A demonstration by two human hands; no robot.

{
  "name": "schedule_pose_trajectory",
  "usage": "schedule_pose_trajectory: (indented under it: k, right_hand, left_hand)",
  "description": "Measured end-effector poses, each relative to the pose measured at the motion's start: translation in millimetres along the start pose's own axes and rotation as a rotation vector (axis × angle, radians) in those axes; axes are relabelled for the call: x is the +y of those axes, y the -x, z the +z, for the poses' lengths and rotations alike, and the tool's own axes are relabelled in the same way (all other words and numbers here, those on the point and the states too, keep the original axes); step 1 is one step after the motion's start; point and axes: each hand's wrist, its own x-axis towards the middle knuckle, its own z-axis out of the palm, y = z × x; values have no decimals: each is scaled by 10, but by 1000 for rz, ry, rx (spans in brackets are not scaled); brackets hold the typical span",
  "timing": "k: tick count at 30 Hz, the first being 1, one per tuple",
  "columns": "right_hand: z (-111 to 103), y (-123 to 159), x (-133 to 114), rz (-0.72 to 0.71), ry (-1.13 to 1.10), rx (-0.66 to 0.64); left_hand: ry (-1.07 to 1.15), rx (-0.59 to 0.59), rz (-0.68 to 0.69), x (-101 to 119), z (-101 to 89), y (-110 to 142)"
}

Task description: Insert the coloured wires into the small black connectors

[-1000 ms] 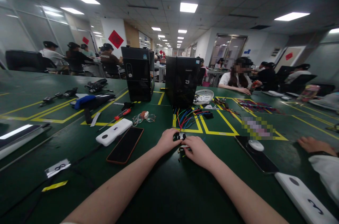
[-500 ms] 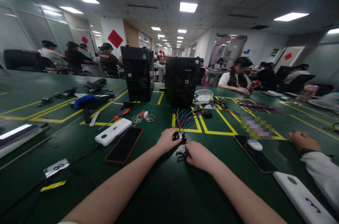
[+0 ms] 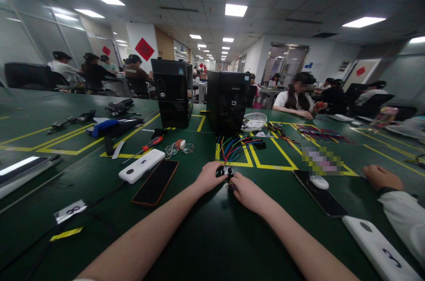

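Note:
My left hand (image 3: 210, 177) is closed on a small black-and-silver part (image 3: 227, 171) that rests at table height. Red, blue and green wires (image 3: 229, 150) run from behind it towards a black computer case (image 3: 229, 103). Close against the part's right side is my right hand (image 3: 246, 188), its fingers pinched on what look like short coloured wires (image 3: 231, 186). The fingers hide most of these wires, so where their ends go cannot be made out.
Left of my hands lie a phone (image 3: 156, 182), a white power bank (image 3: 142, 165), eyeglasses (image 3: 184, 148) and a red screwdriver (image 3: 152, 143). A second computer case (image 3: 171, 92) stands behind. A white basket (image 3: 255, 120), another phone (image 3: 318, 194) and another person's hand (image 3: 381, 177) are on the right.
My right hand has shifted slightly up and left towards the part, and the coloured wires have moved closer to it. My left hand stays in place.

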Motion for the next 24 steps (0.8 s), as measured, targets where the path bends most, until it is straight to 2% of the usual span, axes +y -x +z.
schedule_pose_trajectory:
  k: [3, 7, 13, 16, 20, 24]
  right_hand:
    - [-28, -34, 34, 35, -28, 68]
    - [-57, -47, 109, 157, -7, 158]
    - [-48, -42, 154, 189, 77, 82]
    - [-105, -60, 213, 288, 91, 105]
    - [-301, -38, 515, 563, 115, 228]
    - [-448, 71, 1001, 784, 143, 231]
  left_hand:
    - [16, -27, 52, 15, -13, 12]
    - [32, -75, 107, 47, -41, 32]
    - [132, -151, 188, 73, -61, 45]
    - [161, -142, 155, 72, -48, 46]
    - [156, -143, 124, 62, -30, 44]
    - [133, -149, 132, 75, -42, 44]
